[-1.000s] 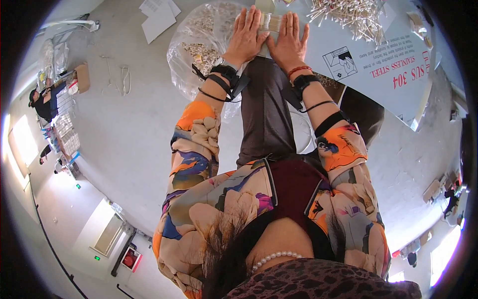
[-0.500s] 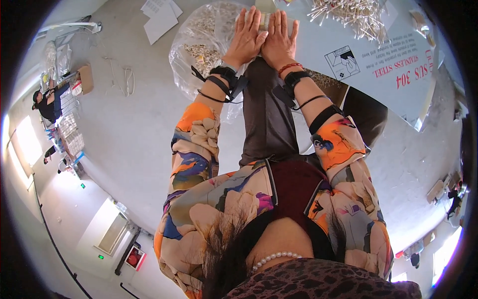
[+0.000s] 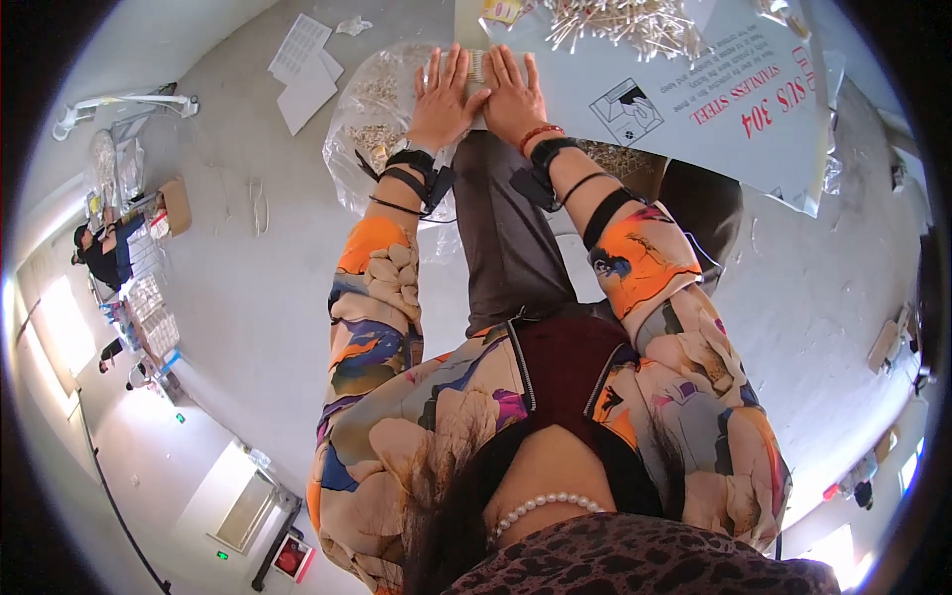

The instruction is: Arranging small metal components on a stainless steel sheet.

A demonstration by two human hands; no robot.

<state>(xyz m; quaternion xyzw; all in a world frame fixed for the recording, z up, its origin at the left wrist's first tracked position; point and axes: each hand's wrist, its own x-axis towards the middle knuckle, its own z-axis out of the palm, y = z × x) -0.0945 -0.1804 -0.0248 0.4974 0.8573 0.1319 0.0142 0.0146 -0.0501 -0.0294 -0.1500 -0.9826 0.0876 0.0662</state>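
Left hand and right hand lay flat, grasping nothing, cotton swabs between them. Uneven pressure might have scattered these.

Gap between left hand and right hand: narrow, occupied by row of pale sticks. Left side: clear plastic bag obstructs low sideways path; beyond it, bare floor offers room, with white cards lying farther out. Right side: passage over flat grey board, bounded at far side by loose swab pile. Near side: dark trouser leg blocks descent.
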